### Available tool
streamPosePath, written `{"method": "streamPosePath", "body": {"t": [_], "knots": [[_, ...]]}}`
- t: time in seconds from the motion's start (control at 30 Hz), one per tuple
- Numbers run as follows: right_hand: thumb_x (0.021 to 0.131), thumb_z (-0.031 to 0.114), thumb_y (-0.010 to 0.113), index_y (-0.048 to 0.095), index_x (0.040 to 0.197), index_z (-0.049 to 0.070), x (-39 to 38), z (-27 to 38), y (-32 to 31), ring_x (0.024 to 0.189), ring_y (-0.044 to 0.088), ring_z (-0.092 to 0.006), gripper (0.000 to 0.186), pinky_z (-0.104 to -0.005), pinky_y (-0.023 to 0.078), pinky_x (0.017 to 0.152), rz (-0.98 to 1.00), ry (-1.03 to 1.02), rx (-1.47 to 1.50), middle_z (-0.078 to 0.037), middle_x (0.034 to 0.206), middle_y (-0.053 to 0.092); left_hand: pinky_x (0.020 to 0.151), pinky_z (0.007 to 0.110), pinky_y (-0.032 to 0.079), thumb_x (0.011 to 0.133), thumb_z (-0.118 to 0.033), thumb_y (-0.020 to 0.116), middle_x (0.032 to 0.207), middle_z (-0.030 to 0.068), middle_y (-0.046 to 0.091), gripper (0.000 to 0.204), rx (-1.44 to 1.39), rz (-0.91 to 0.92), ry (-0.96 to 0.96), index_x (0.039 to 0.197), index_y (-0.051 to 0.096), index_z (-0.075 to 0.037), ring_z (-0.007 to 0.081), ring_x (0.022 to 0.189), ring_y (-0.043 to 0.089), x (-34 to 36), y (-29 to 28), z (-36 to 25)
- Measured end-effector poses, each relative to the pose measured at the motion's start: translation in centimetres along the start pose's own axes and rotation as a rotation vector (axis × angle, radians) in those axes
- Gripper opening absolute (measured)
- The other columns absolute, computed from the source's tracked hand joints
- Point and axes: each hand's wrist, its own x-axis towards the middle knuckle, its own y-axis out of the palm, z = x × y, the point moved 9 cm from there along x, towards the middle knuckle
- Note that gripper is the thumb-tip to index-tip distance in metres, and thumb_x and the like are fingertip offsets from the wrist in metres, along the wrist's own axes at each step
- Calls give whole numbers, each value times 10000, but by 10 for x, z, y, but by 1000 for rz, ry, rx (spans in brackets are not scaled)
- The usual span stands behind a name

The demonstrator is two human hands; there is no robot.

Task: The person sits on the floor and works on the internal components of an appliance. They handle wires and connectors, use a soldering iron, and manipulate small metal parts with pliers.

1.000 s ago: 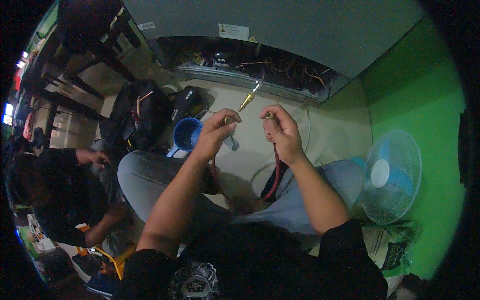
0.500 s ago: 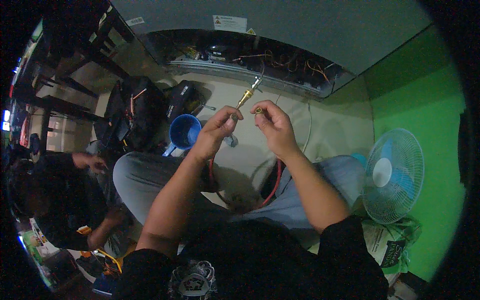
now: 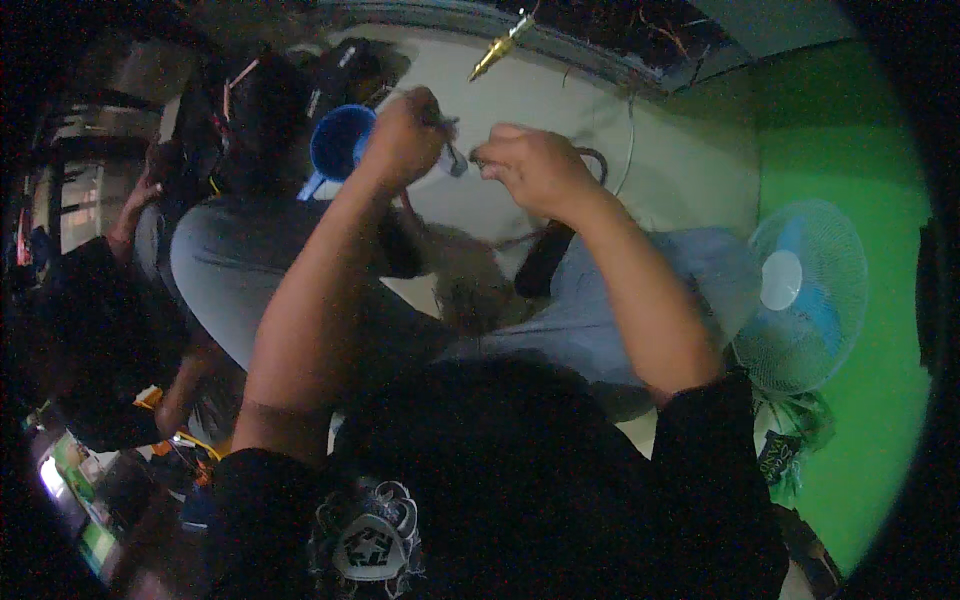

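Note:
My left hand (image 3: 403, 137) is closed beside the blue dipper, holding one end of a reddish hose (image 3: 407, 207) that runs down from it. Motion blurs its fingertips. To the right, my right hand (image 3: 538, 172) pinches the other end; a dark bend of hose shows behind its knuckles. The two hands are apart. Above them, a brass fitting (image 3: 490, 58) juts from a thin pipe at the appliance's base, touched by neither hand. A small greyish thing (image 3: 455, 160) lies beside my left fingers; I cannot tell what it is.
A blue dipper (image 3: 335, 150) and dark bags (image 3: 255, 110) are at the left. Another person (image 3: 80, 340) sits at the far left. A fan (image 3: 805, 290) stands right by the green wall (image 3: 890, 400). The appliance's edge (image 3: 590, 60) crosses the top.
The view has tipped downward, so the appliance and brass fitting appear higher. My left hand has moved away from the fitting's tip. My right hand has turned, with its back showing.

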Motion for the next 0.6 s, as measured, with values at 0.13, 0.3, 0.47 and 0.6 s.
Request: {"method": "streamPosePath", "body": {"t": [0.13,0.3,0.47,0.6], "knots": [[835,135,638,715,1100,125,-42,-51,130,974,687,-351,275,-494,551,817,646,170,-259,-137,1060,712,794,519,504,855,-95,607,937,289,654,200,61,-50,-77,1009,565,25,470,924,644,5,13,31],[799,152,658,716,1062,95,-113,-87,294,973,684,-367,275,-471,561,812,958,105,-122,-164,1096,711,881,543,503,915,-232,603,1022,270,666,289,220,179,-40,1066,575,14,476,1022,628,-10,62,36],[802,170,665,715,1062,91,-145,-86,373,968,682,-353,276,-465,558,815,1083,111,306,-160,1092,711,881,497,511,917,-402,630,1056,252,670,443,128,355,-18,1023,655,27,446,1036,629,-11,84,19],[805,184,670,715,1063,88,-151,-85,381,964,680,-341,279,-461,555,817,1097,101,375,-157,1089,711,858,471,507,919,-326,580,1034,251,660,371,-134,378,-4,979,656,33,407,993,635,-7,91,20]]}}
